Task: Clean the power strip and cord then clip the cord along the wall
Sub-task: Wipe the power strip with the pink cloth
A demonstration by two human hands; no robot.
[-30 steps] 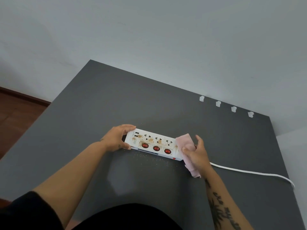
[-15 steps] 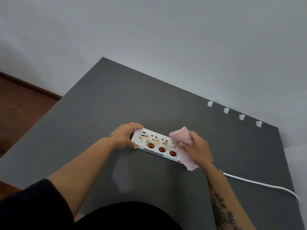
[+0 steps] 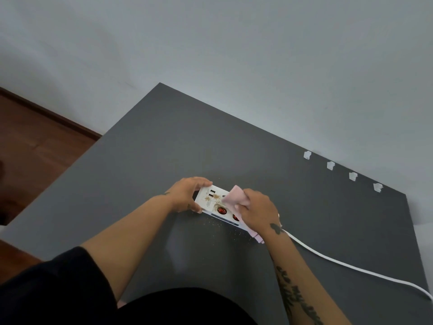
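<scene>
A white power strip [image 3: 210, 200] with red switches and brown grit on its face lies on the dark grey table [image 3: 164, 148]. My left hand [image 3: 187, 192] grips its left end. My right hand [image 3: 256, 212] presses a folded pink cloth [image 3: 235, 197] onto the strip's middle and hides its right half. The white cord [image 3: 339, 262] runs from under my right wrist to the table's right edge. Several white cord clips [image 3: 330, 165] sit in a row where the table meets the wall.
Fine crumbs [image 3: 218, 225] lie scattered on the table in front of the strip. The pale wall [image 3: 257, 66] rises behind the table. Brown wooden floor [image 3: 30, 146] shows past the table's left edge.
My right hand has slid the pink cloth leftward along the strip, from its right end to its middle. More crumbs lie on the table. My left hand keeps its hold.
</scene>
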